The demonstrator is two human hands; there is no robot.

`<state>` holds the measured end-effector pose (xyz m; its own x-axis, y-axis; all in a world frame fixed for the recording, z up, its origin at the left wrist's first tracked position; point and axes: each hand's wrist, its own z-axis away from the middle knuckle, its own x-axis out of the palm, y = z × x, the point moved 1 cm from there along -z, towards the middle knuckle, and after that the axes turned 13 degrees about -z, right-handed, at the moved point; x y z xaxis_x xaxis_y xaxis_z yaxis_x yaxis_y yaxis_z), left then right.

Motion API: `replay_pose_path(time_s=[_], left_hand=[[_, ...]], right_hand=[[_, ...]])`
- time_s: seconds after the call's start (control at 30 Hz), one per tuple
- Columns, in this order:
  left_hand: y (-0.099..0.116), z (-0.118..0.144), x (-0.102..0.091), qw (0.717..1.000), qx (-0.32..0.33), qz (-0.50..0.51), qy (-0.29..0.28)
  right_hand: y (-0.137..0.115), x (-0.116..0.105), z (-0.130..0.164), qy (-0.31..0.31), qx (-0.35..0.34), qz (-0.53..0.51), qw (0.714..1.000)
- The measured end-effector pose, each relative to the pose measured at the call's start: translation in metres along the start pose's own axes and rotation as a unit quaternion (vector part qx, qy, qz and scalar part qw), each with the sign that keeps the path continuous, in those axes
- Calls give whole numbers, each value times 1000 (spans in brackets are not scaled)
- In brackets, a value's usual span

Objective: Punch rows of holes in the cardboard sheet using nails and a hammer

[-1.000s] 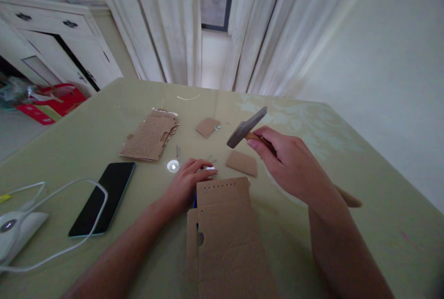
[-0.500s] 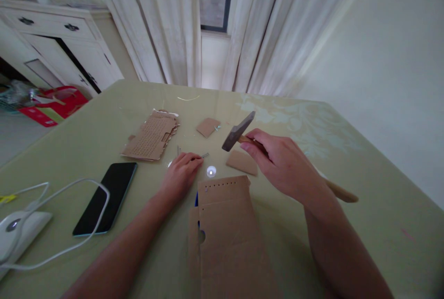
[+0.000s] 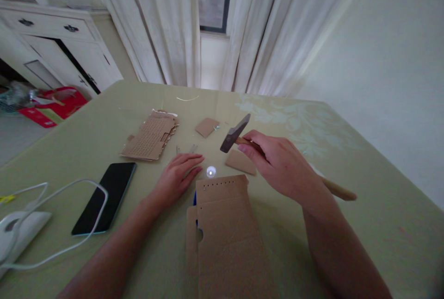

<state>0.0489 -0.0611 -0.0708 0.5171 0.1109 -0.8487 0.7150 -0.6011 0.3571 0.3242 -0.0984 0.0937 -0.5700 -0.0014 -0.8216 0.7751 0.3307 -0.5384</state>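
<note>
My right hand (image 3: pixel 279 162) grips the wooden handle of a hammer (image 3: pixel 236 133), close below the metal head, which is raised over the table. The handle's end sticks out behind my wrist. My left hand (image 3: pixel 178 174) rests on the table, open, with its fingers stretched out. Just beyond its fingers lie a thin metal rod (image 3: pixel 193 149) and another small upright-looking metal piece (image 3: pixel 177 150). A small shiny round disc (image 3: pixel 211 172) is right of my left fingertips. In front of me lies a brown cardboard box (image 3: pixel 225 234) with a row of small holes along its far edge.
A perforated cardboard sheet (image 3: pixel 151 136) lies far left, and small cardboard pieces (image 3: pixel 207 127) (image 3: pixel 240 162) lie in the middle. Left are a black phone (image 3: pixel 107 197), a white cable (image 3: pixel 86 239) and a white device (image 3: pixel 26 232). Curtains (image 3: pixel 169 26) hang behind the table.
My left hand has let go of the thin metal rod, drawn back slightly and spread its fingers. The rod now lies beyond them. The hammer stays in my right hand, nearly still.
</note>
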Motion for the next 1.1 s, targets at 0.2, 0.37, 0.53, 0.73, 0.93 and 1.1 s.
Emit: replay_pose_path(time_s=[0.2,0.37,0.53,0.73,0.93,1.1], left_hand=[[10,12,3,979,124,94,-130],[10,10,7,982,100,104,-123],[14,5,-15,978,-44,194,-65],[26,14,-45,938,-102,320,-82],[55,19,-42,891,-124,358,-251],[58,15,-39,873,-159,376,-268]], right_hand=[[2,-1,1,-1,11,-3,1000],[3,0,-1,-4,14,-3,1000],[5,0,-1,-5,13,6,1000],[6,0,-1,-4,9,6,1000],[6,1,-2,-6,11,2,1000],[6,1,-3,-9,12,11,1000]])
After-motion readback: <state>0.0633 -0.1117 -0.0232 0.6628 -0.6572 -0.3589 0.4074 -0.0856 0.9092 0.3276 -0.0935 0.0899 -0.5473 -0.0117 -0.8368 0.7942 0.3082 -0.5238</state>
